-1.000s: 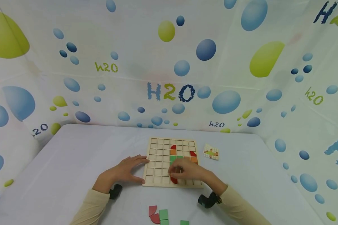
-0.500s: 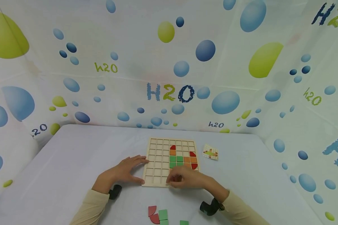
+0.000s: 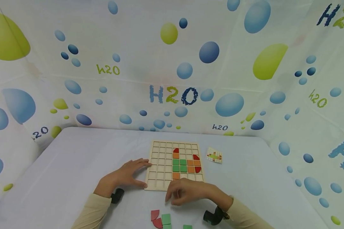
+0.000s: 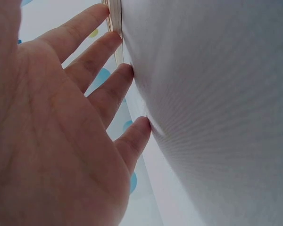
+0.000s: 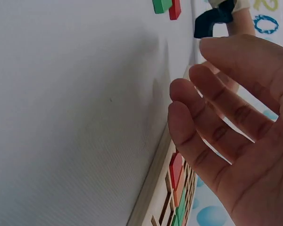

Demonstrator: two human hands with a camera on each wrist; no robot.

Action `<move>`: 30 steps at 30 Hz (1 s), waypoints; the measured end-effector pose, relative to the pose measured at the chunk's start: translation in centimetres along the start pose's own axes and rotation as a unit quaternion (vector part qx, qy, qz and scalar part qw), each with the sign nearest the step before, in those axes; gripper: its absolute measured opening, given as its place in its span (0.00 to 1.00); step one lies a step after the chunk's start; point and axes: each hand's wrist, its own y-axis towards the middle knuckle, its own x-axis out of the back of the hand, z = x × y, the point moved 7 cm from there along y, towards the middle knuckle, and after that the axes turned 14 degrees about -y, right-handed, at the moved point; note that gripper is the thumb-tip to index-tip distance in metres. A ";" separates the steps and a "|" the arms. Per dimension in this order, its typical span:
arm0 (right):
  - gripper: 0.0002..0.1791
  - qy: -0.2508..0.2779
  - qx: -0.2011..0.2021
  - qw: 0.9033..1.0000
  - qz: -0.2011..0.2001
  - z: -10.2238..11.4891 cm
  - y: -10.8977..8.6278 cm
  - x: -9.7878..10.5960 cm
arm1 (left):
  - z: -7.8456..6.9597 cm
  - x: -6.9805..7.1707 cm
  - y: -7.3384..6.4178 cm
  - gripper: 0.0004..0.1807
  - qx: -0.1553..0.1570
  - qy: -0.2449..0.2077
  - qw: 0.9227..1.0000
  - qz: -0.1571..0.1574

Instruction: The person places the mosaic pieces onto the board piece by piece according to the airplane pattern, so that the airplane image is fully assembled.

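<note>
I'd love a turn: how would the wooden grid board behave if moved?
The board looks stiff, its wooden edges straight. Broad and low, it would probably slide, not tip. Tilted, it might spill the coloured tiles sitting in it.

Left hand (image 3: pixel 126 173): fingers spread | Right hand (image 3: pixel 187 191): fingers loosely bent, seemingly relaxed

- The wooden grid board (image 3: pixel 160 165) lay flat, red, orange and green tiles (image 3: pixel 183 162) set in it.
- Loose red pieces (image 3: pixel 157 223) and green squares (image 3: pixel 166 218) lay before it.
</note>
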 end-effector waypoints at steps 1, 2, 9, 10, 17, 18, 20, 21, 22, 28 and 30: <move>0.10 -0.003 0.009 1.000 0.006 0.2 0.0 -0.2 | 0.0 0.0 0.0 0.42 -0.001 0.001 1.000 -0.001; 0.11 -0.006 0.019 1.000 0.012 0.3 0.0 -0.4 | 0.0 0.0 0.0 0.42 -0.003 0.001 1.000 -0.001; 0.12 0.000 0.077 0.996 0.042 1.5 0.0 -1.7 | 0.2 0.0 0.0 0.42 -0.003 0.001 1.000 -0.003; 0.12 -0.002 0.083 0.996 0.044 1.7 0.0 -1.8 | 0.1 0.0 0.0 0.42 -0.002 0.002 1.000 -0.003; 0.13 -0.027 0.101 0.992 0.070 2.3 0.2 -2.2 | 0.0 0.0 0.0 0.43 0.006 0.000 1.000 0.002; 0.14 -0.032 0.101 0.992 0.074 2.4 0.2 -2.3 | 0.0 0.0 0.0 0.43 0.005 0.001 1.000 0.002; 0.15 -0.039 0.097 0.991 0.079 2.4 0.2 -2.3 | -0.1 0.1 0.0 0.43 0.002 0.002 1.000 0.001; 0.15 -0.044 0.094 0.991 0.082 2.5 0.3 -2.3 | -0.1 0.1 0.0 0.43 0.001 0.004 1.000 0.001; 0.15 -0.048 0.091 0.991 0.084 2.5 0.3 -2.4 | -0.1 0.1 0.0 0.43 0.000 0.005 1.000 0.001; 0.16 -0.068 0.083 0.991 0.085 2.6 0.5 -2.5 | -0.1 0.2 0.0 0.43 -0.005 0.007 1.000 -0.001; 0.15 -0.069 0.083 0.991 0.083 2.7 0.5 -2.6 | -0.1 0.2 0.0 0.43 -0.005 0.009 1.000 -0.001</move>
